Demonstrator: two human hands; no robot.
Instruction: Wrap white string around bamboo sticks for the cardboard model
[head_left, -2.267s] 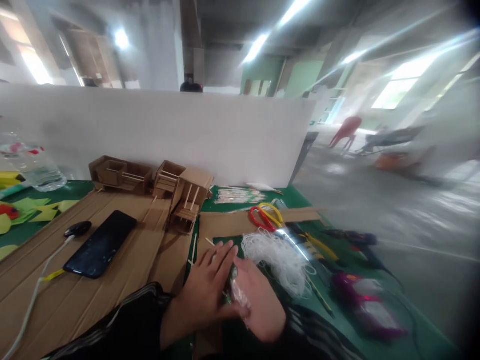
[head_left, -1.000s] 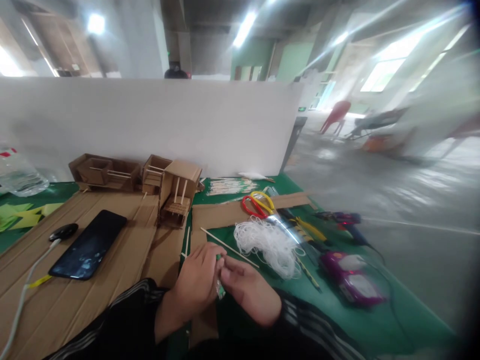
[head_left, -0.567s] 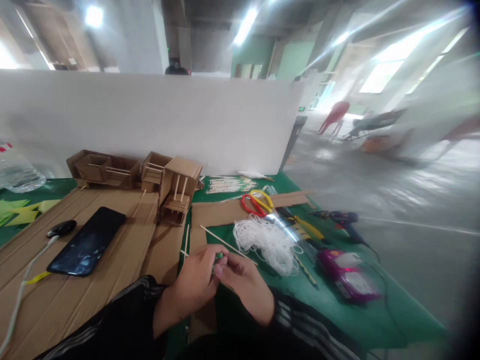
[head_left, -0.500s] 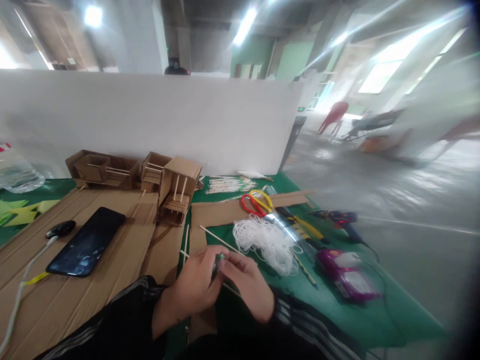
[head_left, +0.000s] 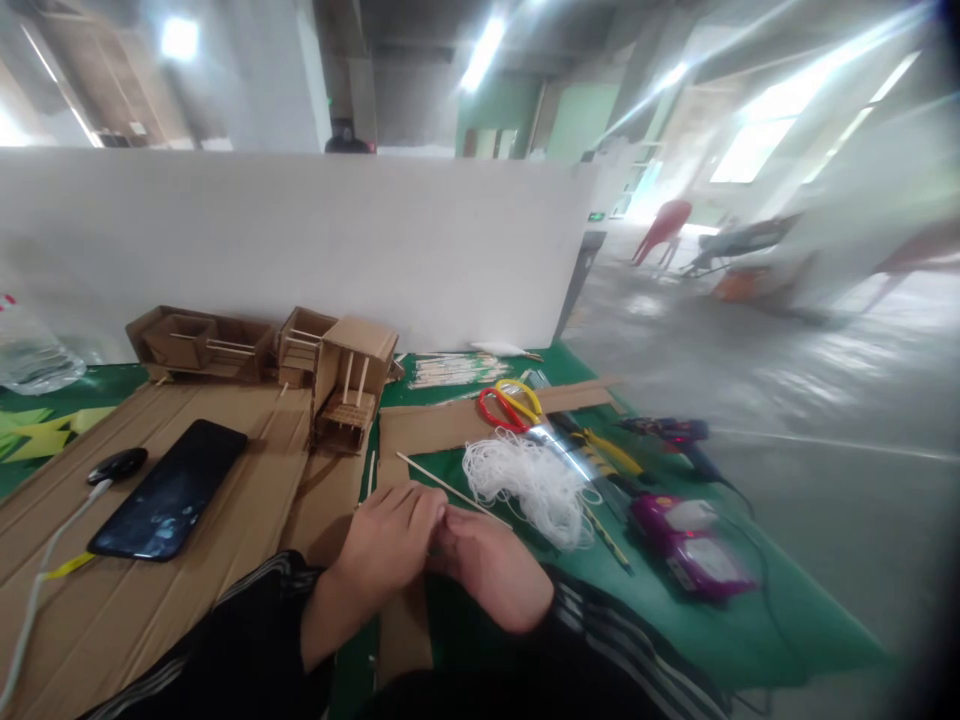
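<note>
We are observing the left hand and the right hand meeting at the fingertips, low over the green tabletop. The left fingers are bending inward; the right hand is turning its thumb side toward us. We are unable to tell how far either hand is closing or what it is gripping. Half a second ago, a small green piece was showing between the fingertips; now the hands are hiding that spot, and we are not seeing the piece. A thin stick is lying just beyond the hands, matching the earlier frame. To its right, the white string is lying in a loose heap, with the scissors resting just behind it. Farther out, the phone is lying on the cardboard sheet at left, and the purple device is standing at right, both staying put.
</note>
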